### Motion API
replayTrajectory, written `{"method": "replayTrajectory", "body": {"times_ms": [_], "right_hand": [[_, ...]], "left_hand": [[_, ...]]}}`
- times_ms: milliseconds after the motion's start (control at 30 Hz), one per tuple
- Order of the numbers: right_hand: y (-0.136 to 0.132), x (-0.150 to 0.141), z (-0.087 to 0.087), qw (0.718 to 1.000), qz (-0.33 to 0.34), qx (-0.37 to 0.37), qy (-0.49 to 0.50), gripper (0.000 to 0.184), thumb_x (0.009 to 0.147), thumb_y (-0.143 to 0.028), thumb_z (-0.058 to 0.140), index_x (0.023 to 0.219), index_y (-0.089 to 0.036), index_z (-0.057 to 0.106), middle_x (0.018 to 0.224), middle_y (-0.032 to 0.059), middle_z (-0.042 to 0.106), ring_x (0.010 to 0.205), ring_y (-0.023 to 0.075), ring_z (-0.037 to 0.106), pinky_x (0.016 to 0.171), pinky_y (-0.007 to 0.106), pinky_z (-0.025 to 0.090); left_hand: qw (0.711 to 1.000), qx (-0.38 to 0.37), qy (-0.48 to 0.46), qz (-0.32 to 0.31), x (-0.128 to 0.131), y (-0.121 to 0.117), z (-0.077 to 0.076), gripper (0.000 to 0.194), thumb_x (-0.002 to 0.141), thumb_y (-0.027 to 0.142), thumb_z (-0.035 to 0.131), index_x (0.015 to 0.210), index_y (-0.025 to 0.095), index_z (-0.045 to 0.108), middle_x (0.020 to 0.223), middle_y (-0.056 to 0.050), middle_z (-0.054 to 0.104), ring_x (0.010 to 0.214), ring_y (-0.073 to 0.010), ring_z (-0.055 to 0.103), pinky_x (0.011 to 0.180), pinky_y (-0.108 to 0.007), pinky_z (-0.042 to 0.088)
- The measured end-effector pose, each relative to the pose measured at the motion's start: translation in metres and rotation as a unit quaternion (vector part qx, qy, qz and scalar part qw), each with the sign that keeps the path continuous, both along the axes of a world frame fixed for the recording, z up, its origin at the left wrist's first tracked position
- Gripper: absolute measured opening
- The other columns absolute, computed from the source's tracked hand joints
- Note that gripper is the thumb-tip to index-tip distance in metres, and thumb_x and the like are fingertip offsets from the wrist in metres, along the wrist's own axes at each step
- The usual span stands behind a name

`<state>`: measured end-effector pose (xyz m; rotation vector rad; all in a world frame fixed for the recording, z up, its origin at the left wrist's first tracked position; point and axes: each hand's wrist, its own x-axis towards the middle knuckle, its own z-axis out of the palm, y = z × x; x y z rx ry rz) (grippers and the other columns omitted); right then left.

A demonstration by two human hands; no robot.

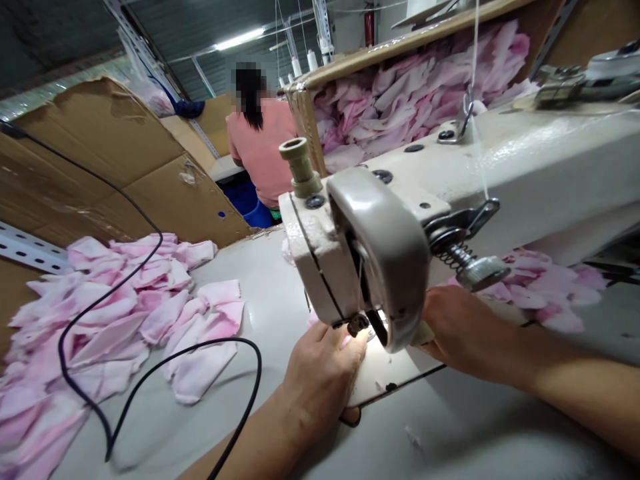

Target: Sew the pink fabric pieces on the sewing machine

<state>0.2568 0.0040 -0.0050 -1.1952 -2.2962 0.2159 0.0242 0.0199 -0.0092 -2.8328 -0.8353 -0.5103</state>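
My left hand sits on the lit sewing machine bed, its fingertips on a small pink fabric piece close to the presser foot. The grey industrial sewing machine head stands over them and hides the needle. My right hand comes in from the right, its fingers going behind the machine head's end and out of sight. A loose pile of pink-and-white fabric pieces lies to the left of my hands, and another pile lies behind the machine arm.
A black cable loops across the grey table and the left pile. Pink fabric fills a cardboard-lined shelf bin behind the machine. A person in a pink shirt sits beyond it. Cardboard sheets stand at the left.
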Motion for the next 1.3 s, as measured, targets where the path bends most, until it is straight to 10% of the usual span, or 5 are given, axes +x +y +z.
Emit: {"method": "replayTrajectory", "body": {"times_ms": [400,833,1300], "right_hand": [[0.001,0.012,0.0,0.999,0.025,-0.025,-0.018,0.019,0.082,-0.008,0.052,0.065,-0.017,0.052,0.065,0.0001,0.057,0.062,0.0157,0.053,0.058,0.025,0.027],[-0.004,-0.003,0.002,0.996,0.06,0.051,-0.041,0.023,0.074,-0.001,0.061,0.058,-0.017,0.055,0.058,-0.0023,0.054,0.056,0.0138,0.047,0.053,0.028,0.021],[-0.002,0.008,-0.003,0.998,0.036,0.024,-0.054,0.016,0.079,-0.004,0.057,0.072,-0.016,0.065,0.079,0.0029,0.065,0.065,0.0158,0.055,0.06,0.026,0.032]], "left_hand": [[0.999,-0.026,-0.033,0.017,-0.005,0.001,0.004,0.021,0.096,0.02,0.046,0.076,0.017,0.052,0.076,-0.003,0.052,0.072,-0.0176,0.048,0.067,-0.031,0.043],[0.993,-0.05,-0.094,-0.043,-0.007,-0.004,0.001,0.016,0.094,0.012,0.049,0.105,0.016,0.06,0.102,-0.005,0.065,0.091,-0.017,0.059,0.083,-0.031,0.051],[1.0,-0.02,0.004,0.0,0.001,-0.007,0.006,0.019,0.094,0.013,0.043,0.086,0.016,0.06,0.081,-0.005,0.059,0.076,-0.0191,0.055,0.07,-0.031,0.05]]}}
